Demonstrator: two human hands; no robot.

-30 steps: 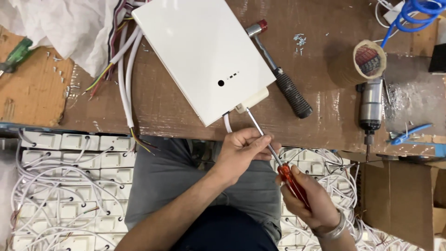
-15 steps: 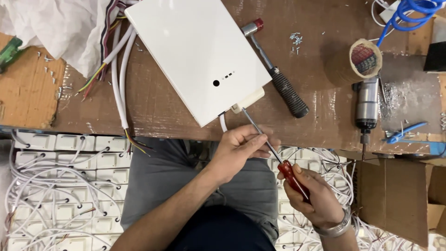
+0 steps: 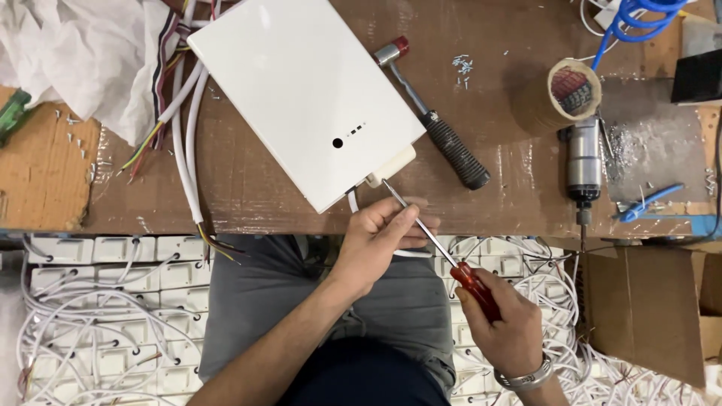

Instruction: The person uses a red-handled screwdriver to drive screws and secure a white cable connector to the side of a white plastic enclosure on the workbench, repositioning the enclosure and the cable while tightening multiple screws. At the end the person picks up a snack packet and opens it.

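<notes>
Both hands (image 3: 380, 240) steady a screwdriver (image 3: 444, 252) at the white box (image 3: 301, 90).

White flat box (image 3: 301, 90), one black round dot and a short row of small dark marks near its lower edge. Red translucent screwdriver handle (image 3: 475, 289), bare silver shaft. Brown desk (image 3: 489, 120), scuffed and scratched. Black ribbed hammer grip (image 3: 454, 149), silver head with a red tip. Tan tape roll (image 3: 573, 92). Blue coiled hose (image 3: 635, 16). White cables (image 3: 186, 143) ending in yellow, red and green strands. Grey trousers (image 3: 256, 301).
</notes>
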